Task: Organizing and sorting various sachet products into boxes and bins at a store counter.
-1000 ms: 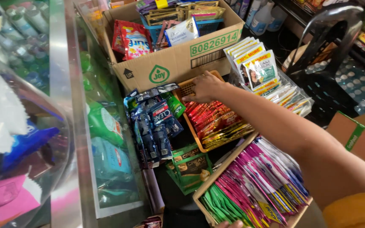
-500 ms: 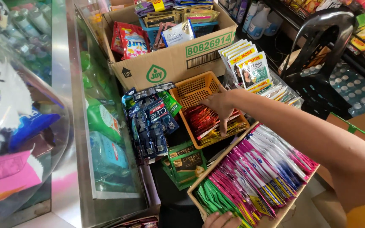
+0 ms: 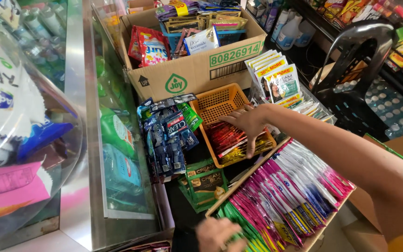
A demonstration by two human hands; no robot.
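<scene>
1. Orange plastic mesh basket (image 3: 220, 100) sits mid-frame; the glossy red and yellow foil sachets (image 3: 232, 140) lie in its near half, its far half bare.
2. The right hand (image 3: 248, 123) rests on those sachets, fingers spread and flat, gripping nothing.
3. The left hand (image 3: 218, 233), at six o'clock, shows only in part against the wooden tray of pink, green and yellow sachets (image 3: 285, 196); whether it grips anything cannot be told.
4. By judgement the sachets are light, limp and slippery, and are best pinched by a sealed edge or gathered as a bunch.
5. Counts: one basket, one wooden tray, one brown cardboard box (image 3: 197, 65) at twelve o'clock, one hanging strip of dark blue sachets (image 3: 166, 140) at nine o'clock; the red sachets are too overlapped to count.
</scene>
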